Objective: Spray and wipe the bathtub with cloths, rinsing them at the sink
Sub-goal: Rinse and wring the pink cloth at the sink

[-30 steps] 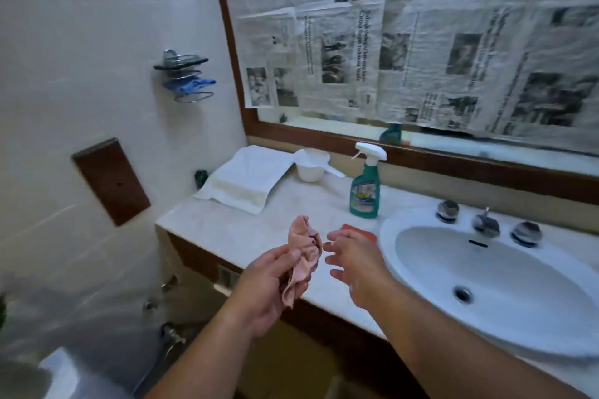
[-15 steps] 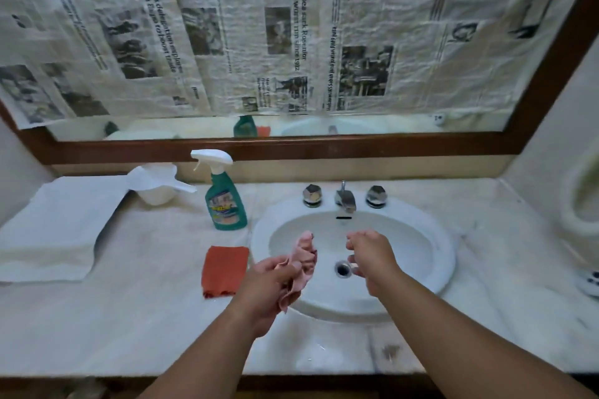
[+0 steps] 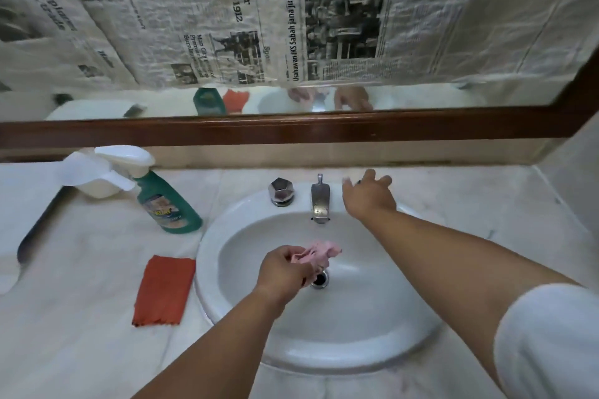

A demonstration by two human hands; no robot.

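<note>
A spray bottle [image 3: 168, 207] stands on the counter behind a flat orange cloth [image 3: 163, 290], left of the sink [image 3: 356, 334]. Over the drain, the left hand [image 3: 285, 270] bunches a pink cloth [image 3: 319, 252] in curled fingers. The right hand [image 3: 369, 197], fingers spread, reaches just right of the faucet [image 3: 320, 201].

I stand before a pale marble countertop [image 3: 81, 350] that runs from left to right and fills the near part of my view. At its far edge a low cream upstand [image 3: 227, 157] meets a wide mirror in a dark wooden frame [image 3: 291, 129], whose right side climbs away at the far right. Sheets of crinkled newspaper [image 3: 453, 10] cover nearly all the glass, leaving only a bare strip of mirror [image 3: 421, 97] along the bottom. To my right stands a plain pale wall [image 3: 577, 165]. The light is soft and rather dim.
</note>
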